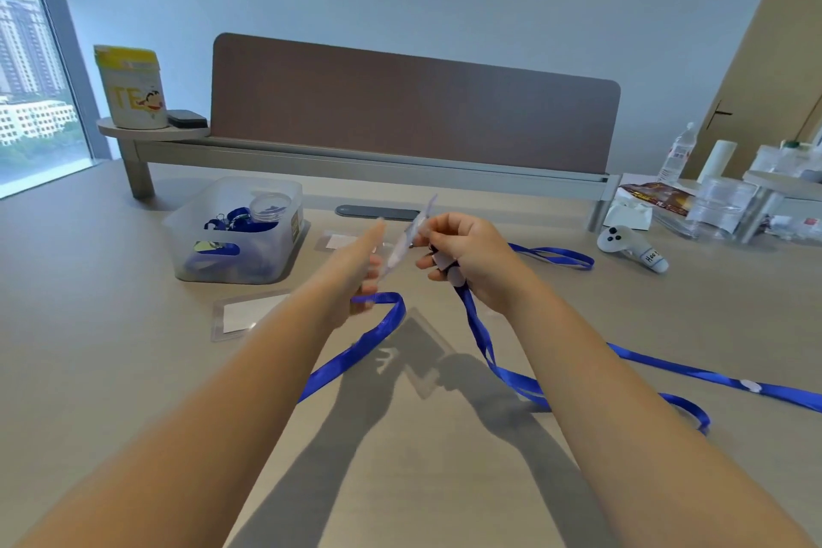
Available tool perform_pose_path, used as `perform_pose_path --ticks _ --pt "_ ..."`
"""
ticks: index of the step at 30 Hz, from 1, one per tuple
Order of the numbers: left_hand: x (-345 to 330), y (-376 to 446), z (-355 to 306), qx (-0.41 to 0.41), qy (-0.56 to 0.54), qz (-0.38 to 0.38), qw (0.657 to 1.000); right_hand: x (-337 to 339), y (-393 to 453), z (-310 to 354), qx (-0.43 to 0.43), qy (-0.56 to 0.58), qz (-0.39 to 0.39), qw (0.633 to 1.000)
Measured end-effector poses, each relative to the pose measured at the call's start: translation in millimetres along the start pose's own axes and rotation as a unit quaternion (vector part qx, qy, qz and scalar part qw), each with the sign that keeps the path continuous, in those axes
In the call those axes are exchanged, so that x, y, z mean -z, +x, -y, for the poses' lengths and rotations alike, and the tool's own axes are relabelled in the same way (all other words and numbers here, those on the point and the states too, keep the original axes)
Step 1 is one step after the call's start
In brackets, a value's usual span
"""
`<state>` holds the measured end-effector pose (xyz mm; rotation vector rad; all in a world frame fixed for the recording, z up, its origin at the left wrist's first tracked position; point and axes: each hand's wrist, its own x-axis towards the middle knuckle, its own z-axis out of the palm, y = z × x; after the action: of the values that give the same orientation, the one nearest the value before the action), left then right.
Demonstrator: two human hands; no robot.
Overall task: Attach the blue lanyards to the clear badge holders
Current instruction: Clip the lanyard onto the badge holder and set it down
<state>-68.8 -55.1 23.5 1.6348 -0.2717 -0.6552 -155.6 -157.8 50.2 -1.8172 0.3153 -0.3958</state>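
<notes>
My left hand (362,267) and my right hand (471,258) are raised above the table, close together. Between them is a clear badge holder (411,236), seen edge-on and blurred; the left fingers hold its lower part. My right hand grips the clip end of a blue lanyard (478,338), whose strap hangs down and loops across the table. A second strap section (356,352) runs under my left wrist. Two more clear badge holders lie flat: one (244,316) at the left, one (338,241) behind my left hand.
A translucent bin (284,236) with blue lanyards stands at the back left. Another blue lanyard (556,256) lies behind my right hand, near a white controller (627,246). A desk divider (413,120) closes the back. Bottles and bags crowd the far right.
</notes>
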Motion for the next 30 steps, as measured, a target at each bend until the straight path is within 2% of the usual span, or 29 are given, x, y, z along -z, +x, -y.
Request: perform_pose_path --ticks 1,3,5,7,9,11,13,17,19,22,24,26,27,28,30 --pt "4.2 2.3 6.7 0.073 -0.01 0.009 0.997 1.2 0.3 1.0 -0.008 0.003 0.01 1.0" --pt "9.9 6.2 16.9 0.182 -0.05 0.077 0.979 3.0 0.7 2.2 -0.02 0.006 0.021 1.0" --pt "10.3 8.4 21.0 0.223 -0.136 0.125 0.957 4.7 1.5 1.9 -0.026 0.013 0.022 0.999" --pt "9.4 9.7 19.5 0.211 -0.277 0.101 0.932 7.3 1.9 0.2 -0.032 0.017 0.021 0.999" --pt "8.3 10.5 15.7 0.163 -0.401 0.049 0.9 11.4 1.3 -2.6 -0.042 0.018 0.024 0.999" --pt "9.6 10.0 10.6 0.113 -0.445 0.011 0.889 15.8 -0.9 -5.1 -0.05 0.007 0.038 0.998" --pt "11.3 8.7 4.9 0.086 -0.449 -0.002 0.89 17.8 -1.9 -8.6 -0.052 -0.021 0.055 0.997" --pt "8.1 2.7 -0.5 0.097 -0.399 0.063 0.91 14.1 -2.6 -12.0 -0.054 -0.097 0.057 0.992" --pt "4.0 0.6 -2.4 0.082 -0.374 0.059 0.922 12.2 -1.8 -12.5 -0.051 -0.135 0.046 0.988" --pt "-1.4 -5.3 -11.8 0.019 -0.317 0.011 0.948 11.3 0.6 -18.6 -0.044 -0.257 -0.013 0.965" --pt "-3.9 -7.7 -22.2 -0.018 -0.302 -0.022 0.953 10.9 0.8 -23.6 -0.033 -0.302 -0.094 0.948" --pt "-5.5 -7.0 -33.8 -0.045 -0.295 -0.047 0.953 8.2 -2.7 -26.6 -0.015 -0.251 -0.158 0.955" --pt "-6.8 -6.4 -39.1 -0.054 -0.291 -0.057 0.954 5.3 -5.4 -25.4 -0.033 -0.194 -0.169 0.966" --pt "-8.1 -5.4 -43.4 -0.06 -0.29 -0.064 0.953 2.2 -6.3 -26.0 -0.059 -0.131 -0.166 0.976" --pt "-11.0 -4.5 -48.8 -0.065 -0.298 -0.067 0.95 -8.1 -8.8 -29.0 -0.155 0.021 -0.105 0.982"
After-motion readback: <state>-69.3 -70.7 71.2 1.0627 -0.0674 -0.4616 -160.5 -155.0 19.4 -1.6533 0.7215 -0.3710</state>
